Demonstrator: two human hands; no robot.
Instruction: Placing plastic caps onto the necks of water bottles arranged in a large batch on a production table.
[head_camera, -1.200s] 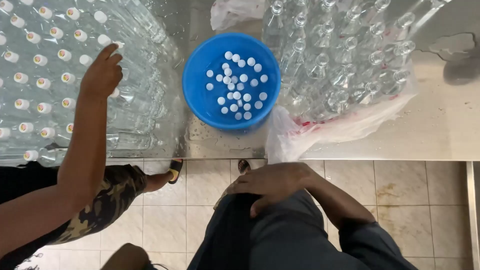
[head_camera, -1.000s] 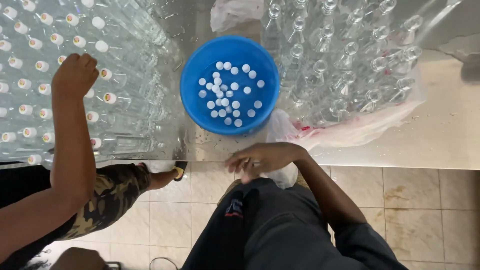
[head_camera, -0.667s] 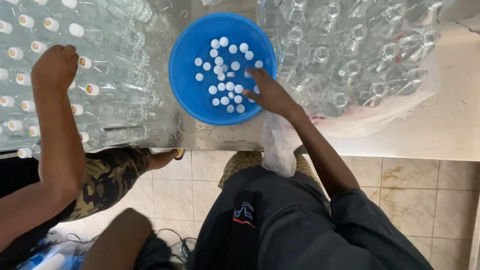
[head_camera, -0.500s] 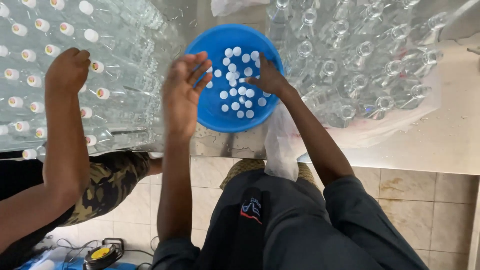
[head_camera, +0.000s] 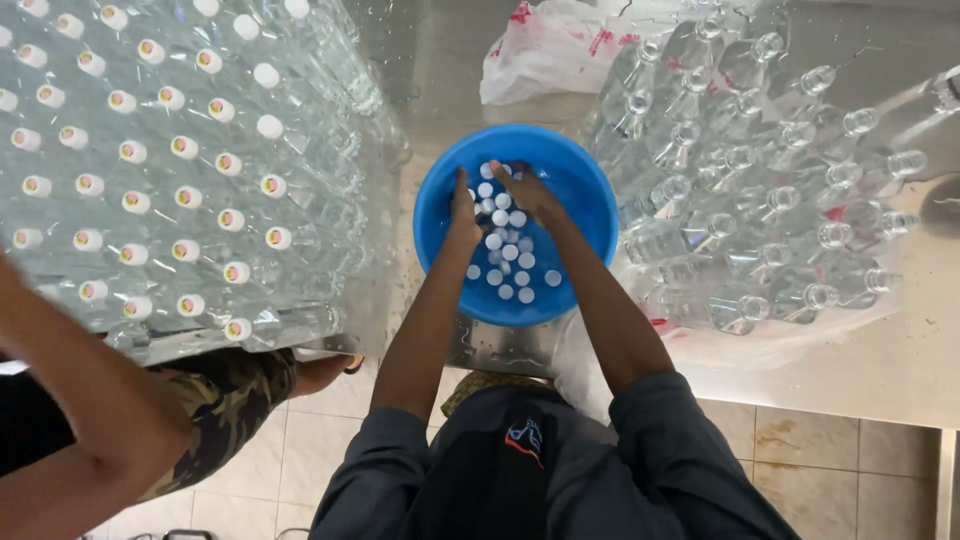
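A round blue bowl (head_camera: 592, 200) stands on the steel table between two masses of bottles and holds several loose white caps (head_camera: 512, 272). Both my hands are down inside it. My left hand (head_camera: 462, 215) stands on its edge at the bowl's left side, fingers straight and touching the caps. My right hand (head_camera: 527, 190) lies palm down over the caps at the far side, its fingers bent toward the left hand. What is under its palm is hidden.
Rows of capped clear bottles (head_camera: 180, 200) fill the table's left. Uncapped clear bottles (head_camera: 760, 200) lie in a plastic bag on the right. A white bag (head_camera: 550, 50) sits behind the bowl. A co-worker's arm (head_camera: 80, 400) crosses the lower left, over tiled floor (head_camera: 860, 450).
My left hand has come down from above the bowl's rim into the caps, beside my right hand. The co-worker's hand has left the capped bottles, and the arm now sits low at the left.
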